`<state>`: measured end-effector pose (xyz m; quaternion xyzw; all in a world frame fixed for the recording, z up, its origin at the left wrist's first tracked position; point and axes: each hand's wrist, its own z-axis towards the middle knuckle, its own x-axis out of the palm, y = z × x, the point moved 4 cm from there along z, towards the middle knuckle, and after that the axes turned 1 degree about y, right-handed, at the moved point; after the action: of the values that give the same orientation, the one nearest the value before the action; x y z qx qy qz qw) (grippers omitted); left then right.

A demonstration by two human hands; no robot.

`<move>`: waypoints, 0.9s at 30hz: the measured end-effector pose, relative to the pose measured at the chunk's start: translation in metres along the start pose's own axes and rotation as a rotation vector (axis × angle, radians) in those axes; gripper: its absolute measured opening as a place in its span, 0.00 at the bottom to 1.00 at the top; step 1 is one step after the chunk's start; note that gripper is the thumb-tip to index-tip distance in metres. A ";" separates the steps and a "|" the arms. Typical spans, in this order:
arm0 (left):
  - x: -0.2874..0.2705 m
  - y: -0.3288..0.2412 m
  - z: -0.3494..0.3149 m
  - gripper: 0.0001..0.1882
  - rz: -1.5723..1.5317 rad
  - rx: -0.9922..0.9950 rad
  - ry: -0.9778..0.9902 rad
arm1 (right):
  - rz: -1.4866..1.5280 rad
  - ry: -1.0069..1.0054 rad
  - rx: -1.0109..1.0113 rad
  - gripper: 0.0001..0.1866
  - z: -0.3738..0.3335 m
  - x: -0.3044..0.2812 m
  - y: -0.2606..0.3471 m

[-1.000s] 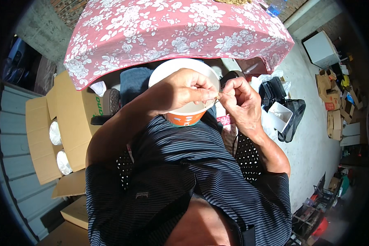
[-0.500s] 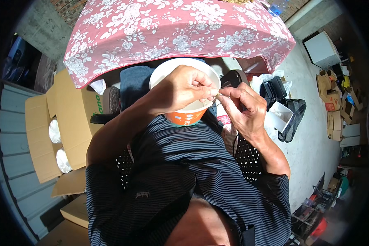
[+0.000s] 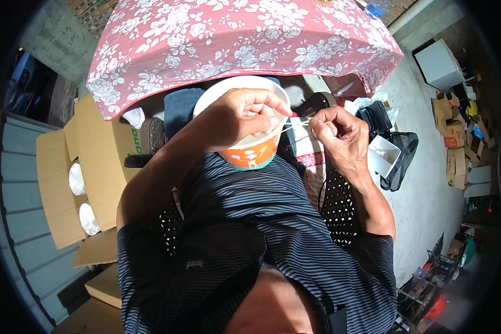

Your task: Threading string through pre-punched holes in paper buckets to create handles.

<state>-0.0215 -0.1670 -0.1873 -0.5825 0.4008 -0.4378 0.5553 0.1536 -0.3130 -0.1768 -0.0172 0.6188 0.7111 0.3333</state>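
A white-rimmed bucket point(image 3: 207, 98) with an orange patterned outside rests in my lap. Over its opening is my left hand point(image 3: 249, 118), with the index finger stretched out and apart from the thumb. The other fingers curl, and I see nothing plainly gripped in them. To the right of the rim, my right hand point(image 3: 339, 133) is closed, thumb against fingers, on a thin pale strand point(image 3: 299, 123). That strand reaches left toward the bucket's rim; its exact kind is too small to tell. My left hand and forearm hide much of the bucket's inside.
A table with a pink floral cloth point(image 3: 217, 44) stands just ahead. Open cardboard boxes point(image 3: 94, 161) are at the left. On the floor at right lie a white container point(image 3: 383, 156), a black bag point(image 3: 403, 161) and plastic wrapping. Farther right are more boxes point(image 3: 456, 128).
My hands were together at the bucket's right rim and are now apart. The right hand moved right with the strand; the left fingers opened. The bucket shifted slightly left.
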 end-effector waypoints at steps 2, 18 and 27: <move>0.000 0.001 -0.003 0.16 0.021 -0.070 0.019 | 0.155 0.059 0.132 0.07 0.001 0.001 -0.003; 0.020 -0.020 -0.006 0.07 0.708 0.274 -0.163 | -0.036 0.253 -0.094 0.05 -0.004 -0.009 0.024; 0.019 -0.020 -0.015 0.06 0.814 0.369 -0.110 | 0.564 0.108 0.190 0.14 0.000 -0.052 0.014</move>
<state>-0.0305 -0.1881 -0.1661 -0.2909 0.4824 -0.2163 0.7975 0.1867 -0.3366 -0.1420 0.1490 0.6797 0.7126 0.0893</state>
